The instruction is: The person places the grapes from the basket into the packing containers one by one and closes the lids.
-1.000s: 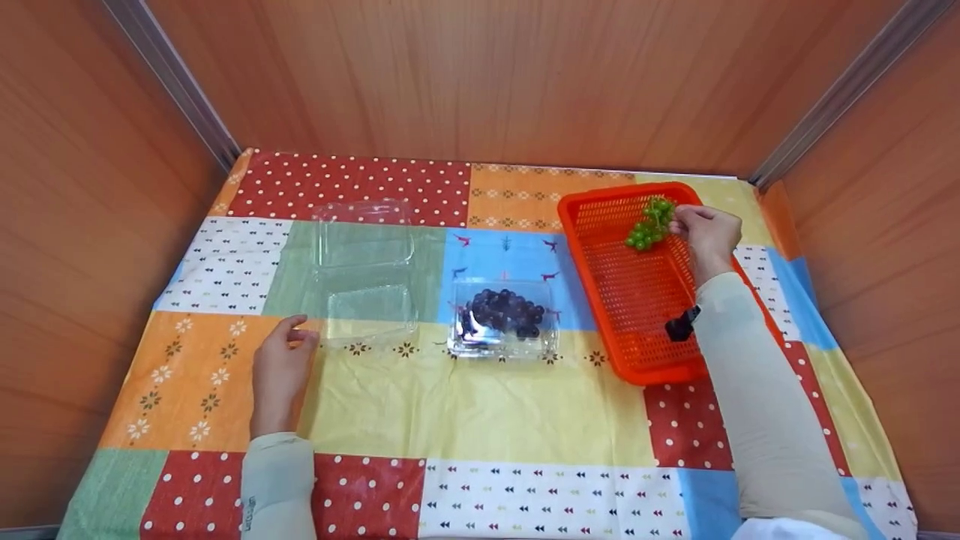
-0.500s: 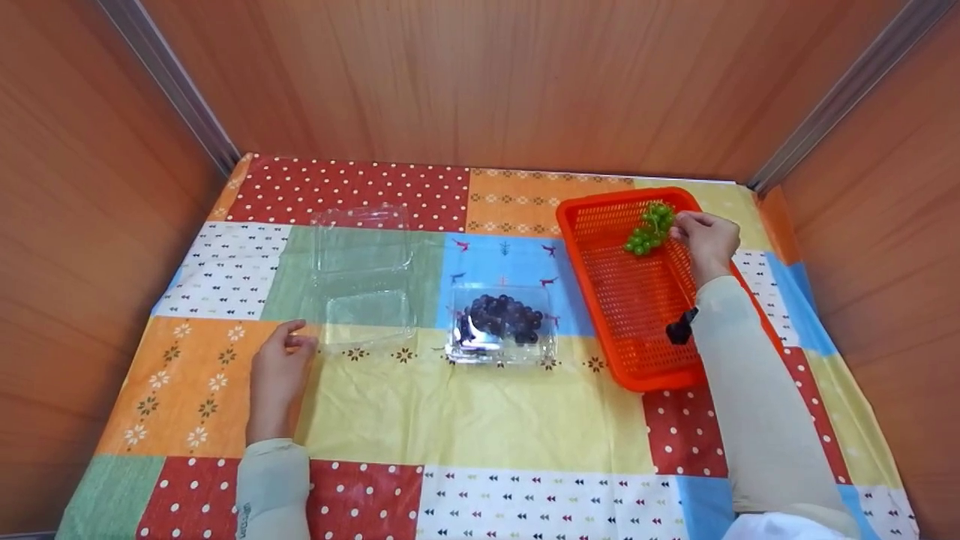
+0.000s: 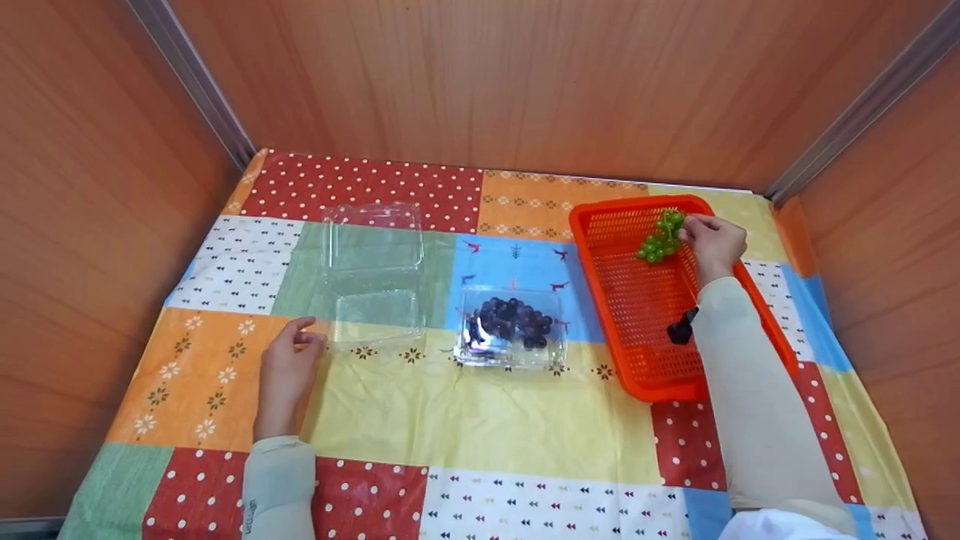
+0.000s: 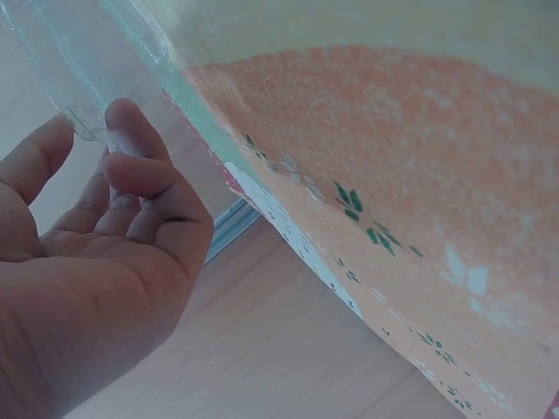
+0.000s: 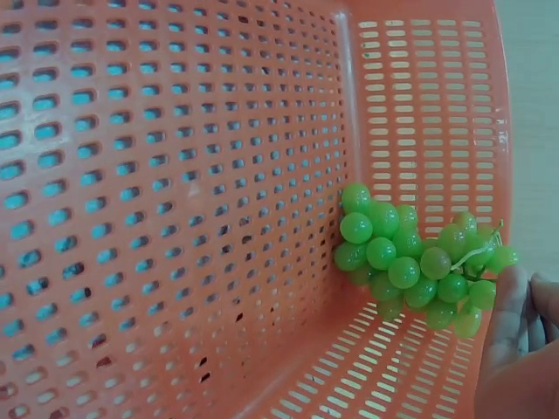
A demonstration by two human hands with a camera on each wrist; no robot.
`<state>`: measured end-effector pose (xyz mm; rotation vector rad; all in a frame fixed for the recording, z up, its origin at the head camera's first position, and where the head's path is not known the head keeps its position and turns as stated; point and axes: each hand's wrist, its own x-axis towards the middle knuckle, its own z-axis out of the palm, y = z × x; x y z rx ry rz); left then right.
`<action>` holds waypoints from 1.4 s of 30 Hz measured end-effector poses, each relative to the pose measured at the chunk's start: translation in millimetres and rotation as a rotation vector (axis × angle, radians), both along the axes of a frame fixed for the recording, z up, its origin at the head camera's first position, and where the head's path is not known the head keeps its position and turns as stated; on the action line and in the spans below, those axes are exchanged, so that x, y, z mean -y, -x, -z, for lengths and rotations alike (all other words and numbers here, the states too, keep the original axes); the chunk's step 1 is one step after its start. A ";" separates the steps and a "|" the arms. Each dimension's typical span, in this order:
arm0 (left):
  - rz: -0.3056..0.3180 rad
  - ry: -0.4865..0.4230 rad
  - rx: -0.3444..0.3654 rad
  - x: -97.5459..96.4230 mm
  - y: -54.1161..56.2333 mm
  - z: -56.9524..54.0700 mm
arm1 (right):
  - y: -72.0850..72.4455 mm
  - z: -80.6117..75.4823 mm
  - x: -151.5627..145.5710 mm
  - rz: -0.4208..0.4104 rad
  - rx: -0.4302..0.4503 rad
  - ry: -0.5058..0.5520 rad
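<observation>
On the near left, the left hand (image 3: 289, 367) hovers, loosely curled fingers holding nothing, near a clear plastic clamshell (image 3: 379, 319). Dark purple grapes (image 3: 514, 322) lie in another clear box (image 3: 474, 358). At the far end of the orange-red basket (image 3: 660, 392), the right hand (image 3: 716, 240) pinches green grapes (image 3: 660, 244) by one end; such a slight hold could let them slip or shed berries.
</observation>
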<state>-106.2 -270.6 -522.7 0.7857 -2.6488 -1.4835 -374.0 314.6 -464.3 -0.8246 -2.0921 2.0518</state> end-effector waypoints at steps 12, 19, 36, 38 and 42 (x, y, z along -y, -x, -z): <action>-0.003 -0.079 0.003 -4.0 -2.6 -0.9 | 2.5 -2.0 0.3 0.005 0.002 -0.126; 0.013 -0.047 -0.008 -3.9 -2.9 4.0 | 1.1 -1.0 -2.3 0.005 0.043 -0.130; -0.009 -0.033 0.014 -3.2 -1.9 0.1 | 0.5 0.8 0.9 -0.012 0.047 -0.097; -0.012 -0.022 0.006 -2.0 -1.5 -0.7 | 1.6 1.8 1.9 -0.012 0.046 -0.092; -0.009 -0.003 -0.009 -0.1 -1.1 -2.1 | 3.7 2.5 4.9 -0.015 0.035 -0.079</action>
